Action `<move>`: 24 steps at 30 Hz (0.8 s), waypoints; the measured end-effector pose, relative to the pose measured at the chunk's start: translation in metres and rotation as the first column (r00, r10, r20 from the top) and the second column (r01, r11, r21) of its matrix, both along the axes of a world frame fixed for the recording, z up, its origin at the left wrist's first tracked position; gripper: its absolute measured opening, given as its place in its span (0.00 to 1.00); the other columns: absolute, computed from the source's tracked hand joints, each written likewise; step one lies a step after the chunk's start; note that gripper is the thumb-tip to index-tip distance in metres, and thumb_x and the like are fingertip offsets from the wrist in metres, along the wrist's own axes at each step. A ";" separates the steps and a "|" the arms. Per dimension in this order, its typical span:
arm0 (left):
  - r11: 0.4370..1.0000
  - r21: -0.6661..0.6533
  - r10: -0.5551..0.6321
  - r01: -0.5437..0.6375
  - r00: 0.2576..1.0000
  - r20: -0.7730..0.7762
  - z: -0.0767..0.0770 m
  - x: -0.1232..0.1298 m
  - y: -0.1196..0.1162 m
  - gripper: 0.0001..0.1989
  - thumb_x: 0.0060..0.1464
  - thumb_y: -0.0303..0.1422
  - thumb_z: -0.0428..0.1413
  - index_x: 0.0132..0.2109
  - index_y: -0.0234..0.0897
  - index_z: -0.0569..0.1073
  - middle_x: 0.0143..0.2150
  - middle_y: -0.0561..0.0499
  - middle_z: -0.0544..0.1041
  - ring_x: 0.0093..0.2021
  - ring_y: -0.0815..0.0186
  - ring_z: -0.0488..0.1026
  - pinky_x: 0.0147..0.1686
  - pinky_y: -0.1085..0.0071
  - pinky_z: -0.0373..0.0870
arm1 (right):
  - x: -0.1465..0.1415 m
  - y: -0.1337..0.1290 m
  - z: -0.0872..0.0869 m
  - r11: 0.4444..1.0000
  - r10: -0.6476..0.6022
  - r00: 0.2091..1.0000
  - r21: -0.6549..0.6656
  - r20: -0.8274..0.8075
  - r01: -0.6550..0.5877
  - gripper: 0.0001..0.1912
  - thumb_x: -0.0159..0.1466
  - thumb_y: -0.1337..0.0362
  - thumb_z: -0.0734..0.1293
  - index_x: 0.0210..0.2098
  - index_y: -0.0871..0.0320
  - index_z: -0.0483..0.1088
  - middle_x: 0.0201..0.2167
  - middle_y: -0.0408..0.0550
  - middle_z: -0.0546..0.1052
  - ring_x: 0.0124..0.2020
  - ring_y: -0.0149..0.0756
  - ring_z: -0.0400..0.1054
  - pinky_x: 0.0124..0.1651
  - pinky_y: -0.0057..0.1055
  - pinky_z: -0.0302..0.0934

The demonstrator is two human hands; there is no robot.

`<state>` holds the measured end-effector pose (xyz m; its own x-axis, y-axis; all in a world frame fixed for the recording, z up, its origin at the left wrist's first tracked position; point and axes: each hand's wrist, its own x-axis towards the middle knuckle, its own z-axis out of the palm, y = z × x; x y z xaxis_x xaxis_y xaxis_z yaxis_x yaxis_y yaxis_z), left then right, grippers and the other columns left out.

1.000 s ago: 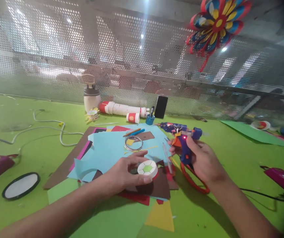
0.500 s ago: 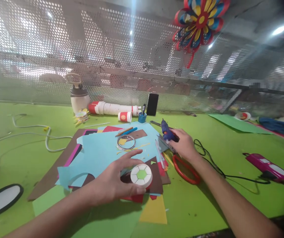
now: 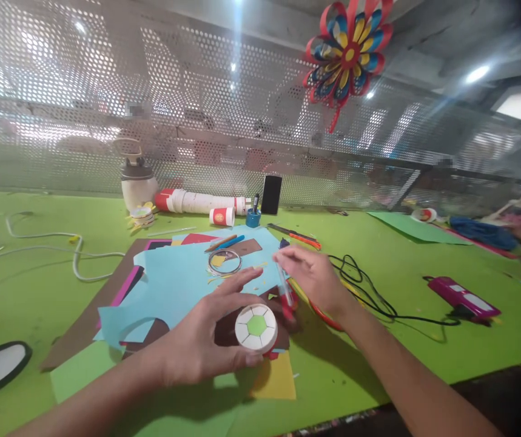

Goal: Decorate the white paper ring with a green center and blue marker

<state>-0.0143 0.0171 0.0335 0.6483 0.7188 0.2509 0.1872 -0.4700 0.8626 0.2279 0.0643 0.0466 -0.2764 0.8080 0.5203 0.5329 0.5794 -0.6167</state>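
My left hand (image 3: 196, 334) curls round a small white disc (image 3: 256, 328) with black lines and a green hexagon on top, thumb at its lower edge. The fingertips of my right hand (image 3: 317, 276) are pinched at the upper end of a slim clear pen (image 3: 284, 284), whose red lower part is blurred. Behind those fingers shows a bit of the dark blue glue gun (image 3: 284, 243), mostly hidden. Orange-red scissor handles (image 3: 326, 317) lie partly under my right hand. A ring of tape (image 3: 224, 262) rests on light blue paper (image 3: 173, 279).
Behind the papers are a paper cup (image 3: 222, 216), a blue pen holder (image 3: 253, 218), a phone (image 3: 272, 194) and a white bottle (image 3: 138, 193). A knife (image 3: 304, 240) lies beyond my right hand. A black cable runs to a magenta device (image 3: 463, 297) at right.
My right hand has let go of the blue glue gun and moved left onto the pen. The orange-handled knife now shows. The whole view has shifted slightly; my left hand keeps the disc.
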 end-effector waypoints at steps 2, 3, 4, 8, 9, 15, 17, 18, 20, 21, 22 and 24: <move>1.000 0.016 -0.018 0.018 1.000 0.007 0.002 0.002 -0.001 0.23 0.50 0.41 0.66 0.54 0.46 0.76 0.68 0.46 0.63 0.73 0.44 0.43 0.68 0.48 0.47 | -0.014 -0.014 0.003 0.998 0.062 0.996 0.015 -0.058 -0.062 0.09 0.66 0.59 0.67 0.41 0.56 0.75 0.37 0.48 0.79 0.38 0.35 0.74 0.41 0.32 0.69; 0.999 0.018 -0.027 0.027 0.999 0.022 0.003 0.002 -0.002 0.23 0.50 0.41 0.66 0.54 0.46 0.76 0.67 0.46 0.64 0.73 0.44 0.44 0.68 0.49 0.47 | -0.018 -0.019 0.003 0.996 0.082 0.993 0.034 -0.085 -0.079 0.07 0.65 0.60 0.68 0.39 0.56 0.75 0.36 0.47 0.78 0.37 0.35 0.73 0.41 0.32 0.69; 0.999 0.020 -0.036 0.036 0.999 0.039 0.003 0.003 -0.003 0.23 0.50 0.40 0.66 0.54 0.46 0.76 0.67 0.46 0.65 0.73 0.44 0.45 0.68 0.49 0.48 | -0.020 -0.021 0.002 0.994 0.099 0.989 0.054 -0.106 -0.093 0.05 0.64 0.62 0.69 0.37 0.56 0.75 0.34 0.47 0.78 0.36 0.35 0.73 0.41 0.32 0.68; 0.997 0.007 -0.075 0.075 0.993 0.090 0.002 0.003 -0.004 0.23 0.50 0.39 0.65 0.54 0.46 0.76 0.64 0.46 0.69 0.72 0.45 0.49 0.66 0.49 0.51 | -0.020 -0.023 0.001 0.987 0.139 0.975 0.107 -0.171 -0.122 0.06 0.63 0.66 0.69 0.29 0.55 0.74 0.28 0.45 0.76 0.32 0.35 0.70 0.44 0.37 0.65; 0.997 -0.005 -0.072 0.073 0.993 0.091 0.002 0.003 -0.004 0.23 0.50 0.39 0.65 0.54 0.46 0.76 0.63 0.45 0.70 0.72 0.46 0.49 0.66 0.49 0.51 | -0.019 -0.023 0.001 0.986 0.146 0.972 0.108 -0.185 -0.128 0.06 0.63 0.66 0.69 0.29 0.55 0.74 0.27 0.44 0.76 0.31 0.35 0.69 0.45 0.38 0.65; 0.998 -0.063 -0.008 0.012 0.998 0.062 -0.002 0.001 0.000 0.23 0.49 0.40 0.66 0.53 0.45 0.77 0.66 0.44 0.66 0.73 0.44 0.45 0.66 0.45 0.48 | -0.012 -0.030 0.010 0.985 0.171 0.946 0.043 -0.275 -0.165 0.04 0.62 0.67 0.70 0.30 0.55 0.75 0.28 0.44 0.76 0.31 0.35 0.69 0.38 0.35 0.64; 0.996 -0.086 -0.001 0.007 0.997 0.071 -0.003 0.000 0.001 0.24 0.48 0.40 0.67 0.53 0.45 0.76 0.70 0.44 0.61 0.73 0.43 0.44 0.66 0.46 0.48 | -0.008 -0.030 0.012 0.985 0.167 0.937 0.014 -0.307 -0.171 0.04 0.62 0.67 0.71 0.30 0.55 0.75 0.27 0.44 0.76 0.31 0.34 0.69 0.36 0.34 0.63; 0.995 -0.103 0.003 0.005 0.997 0.076 -0.004 0.000 0.002 0.24 0.48 0.40 0.67 0.53 0.45 0.76 0.71 0.44 0.58 0.73 0.43 0.45 0.66 0.46 0.49 | -0.007 -0.029 0.013 0.986 0.159 0.933 0.002 -0.322 -0.168 0.05 0.62 0.67 0.71 0.29 0.55 0.75 0.27 0.44 0.75 0.31 0.34 0.68 0.36 0.34 0.63; 0.989 -0.145 0.008 0.005 0.996 0.091 -0.005 -0.001 0.003 0.24 0.48 0.41 0.67 0.53 0.45 0.77 0.72 0.45 0.55 0.72 0.43 0.46 0.66 0.47 0.49 | -0.003 -0.026 0.016 0.988 0.136 0.927 -0.016 -0.349 -0.151 0.05 0.62 0.67 0.70 0.29 0.55 0.74 0.27 0.43 0.73 0.31 0.34 0.66 0.37 0.33 0.62; 0.985 -0.171 0.009 0.009 0.994 0.105 -0.006 -0.001 0.004 0.24 0.48 0.42 0.67 0.53 0.45 0.77 0.73 0.45 0.54 0.72 0.43 0.47 0.66 0.47 0.49 | -0.002 -0.025 0.017 0.990 0.124 0.925 -0.023 -0.359 -0.142 0.06 0.63 0.66 0.70 0.29 0.54 0.74 0.26 0.43 0.72 0.31 0.33 0.65 0.36 0.33 0.61; 0.979 -0.201 0.006 0.019 0.992 0.123 -0.007 -0.002 0.004 0.24 0.48 0.43 0.66 0.53 0.45 0.77 0.73 0.45 0.53 0.72 0.43 0.48 0.67 0.48 0.49 | 0.000 -0.024 0.019 0.990 0.114 0.924 -0.031 -0.366 -0.135 0.06 0.63 0.66 0.70 0.28 0.54 0.73 0.26 0.42 0.71 0.31 0.33 0.64 0.36 0.32 0.60; 0.964 -0.258 -0.014 0.060 0.984 0.177 -0.009 -0.003 0.006 0.24 0.49 0.43 0.66 0.53 0.46 0.76 0.73 0.46 0.52 0.71 0.42 0.49 0.66 0.47 0.49 | 0.006 -0.027 0.024 0.990 0.103 0.925 -0.051 -0.365 -0.131 0.08 0.63 0.65 0.70 0.27 0.54 0.73 0.25 0.42 0.69 0.30 0.33 0.63 0.35 0.32 0.59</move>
<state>-0.0175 0.0229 0.0246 0.6390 0.7508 0.1675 0.0118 -0.2273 0.9737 0.2343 0.0377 0.0705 -0.1762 0.8208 0.5434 0.1981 0.5703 -0.7972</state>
